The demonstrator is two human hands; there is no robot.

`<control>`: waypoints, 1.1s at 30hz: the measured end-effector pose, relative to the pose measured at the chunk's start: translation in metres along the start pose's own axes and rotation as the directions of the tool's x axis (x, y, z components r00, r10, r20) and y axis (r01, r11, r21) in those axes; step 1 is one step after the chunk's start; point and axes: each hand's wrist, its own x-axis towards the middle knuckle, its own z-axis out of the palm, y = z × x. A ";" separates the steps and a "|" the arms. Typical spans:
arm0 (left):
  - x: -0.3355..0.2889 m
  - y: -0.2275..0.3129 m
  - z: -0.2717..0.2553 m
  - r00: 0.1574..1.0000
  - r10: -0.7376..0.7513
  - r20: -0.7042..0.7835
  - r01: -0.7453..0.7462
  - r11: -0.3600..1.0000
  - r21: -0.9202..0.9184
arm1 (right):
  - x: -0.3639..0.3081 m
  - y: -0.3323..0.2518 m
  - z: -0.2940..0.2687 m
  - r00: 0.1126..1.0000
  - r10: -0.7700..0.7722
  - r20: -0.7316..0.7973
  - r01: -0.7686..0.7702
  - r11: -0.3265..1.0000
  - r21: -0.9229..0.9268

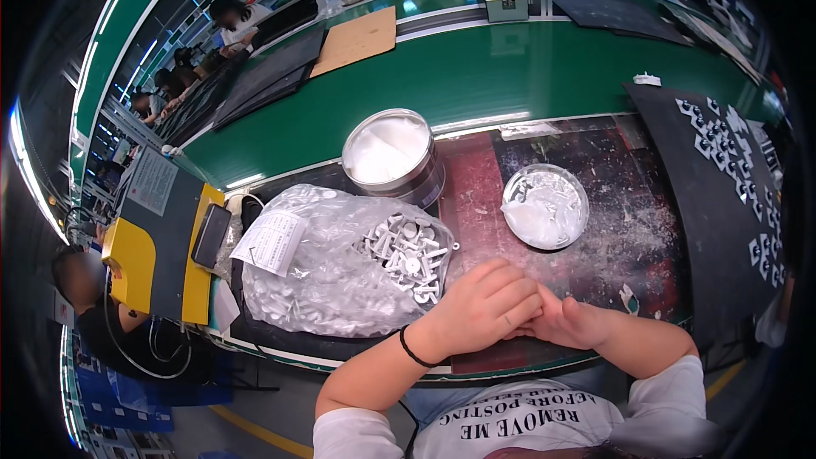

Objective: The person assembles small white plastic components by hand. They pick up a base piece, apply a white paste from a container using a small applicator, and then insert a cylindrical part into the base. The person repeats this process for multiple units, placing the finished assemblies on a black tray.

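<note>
My left hand (489, 304) and my right hand (568, 320) meet over the near edge of the worktable, fingers curled against each other. Whatever they hold between them is hidden by the fingers. Left of my left hand lies a clear plastic bag (327, 289), its mouth open on several small white plastic parts (412, 259). Beyond my hands, a shallow round metal dish (571, 229) carries a smeared white paste (537, 214). A metal tin (425, 183) of white paste (389, 149) stands behind the bag.
At the right, a black sheet (714, 263) bears rows of small white parts with dark pieces (722, 144). A yellow and grey machine (157, 255) stands at the left. A green conveyor belt (493, 76) runs along the far side. Other people sit at work beyond it and at the left.
</note>
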 end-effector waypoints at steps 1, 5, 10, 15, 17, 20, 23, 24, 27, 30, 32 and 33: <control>0.000 0.000 0.000 1.000 0.001 -0.003 -0.001 1.000 0.001 | 0.000 0.000 0.001 1.000 -0.005 -0.004 0.005 1.000 0.004; -0.001 0.000 0.002 1.000 0.003 -0.016 -0.003 1.000 0.009 | -0.001 0.006 -0.003 1.000 -0.010 -0.005 0.010 1.000 0.019; 0.000 0.001 0.002 1.000 0.005 -0.010 -0.004 1.000 0.026 | 0.001 0.000 0.001 1.000 -0.025 0.012 0.024 0.999 0.029; -0.001 0.002 0.002 1.000 -0.011 -0.009 0.011 0.999 0.039 | 0.003 0.000 0.000 0.999 -0.036 0.032 0.034 0.999 0.042; 0.000 0.002 0.002 1.000 -0.009 -0.011 0.010 0.999 0.037 | 0.002 0.000 0.000 0.999 -0.041 0.030 0.039 0.998 0.042; 0.001 0.002 0.004 1.000 -0.008 -0.012 0.008 0.999 0.032 | 0.002 -0.006 0.006 0.999 -0.045 0.011 0.044 0.998 0.041; -0.002 0.002 0.003 1.000 -0.023 -0.012 0.023 0.999 0.035 | 0.006 -0.002 0.001 0.999 -0.039 0.031 0.038 0.998 0.047; -0.003 0.002 0.003 1.000 -0.024 -0.017 0.024 0.999 0.033 | 0.006 -0.001 0.001 0.999 -0.038 0.038 0.036 0.998 0.048; -0.001 0.003 0.003 0.999 -0.021 -0.026 0.022 1.000 0.023 | 0.005 0.000 -0.001 0.998 -0.041 0.040 0.039 0.998 0.044; 0.001 0.003 0.004 0.999 -0.019 -0.027 0.019 1.000 0.017 | 0.004 0.001 -0.002 0.998 -0.042 0.040 0.040 0.998 0.047; 0.001 0.003 0.004 0.999 -0.022 -0.027 0.023 1.000 0.015 | 0.004 0.002 -0.003 0.998 -0.038 0.044 0.036 0.998 0.053; 0.001 0.003 0.004 0.999 -0.026 -0.027 0.026 1.000 0.014 | 0.005 0.002 -0.004 0.998 -0.041 0.046 0.039 0.998 0.049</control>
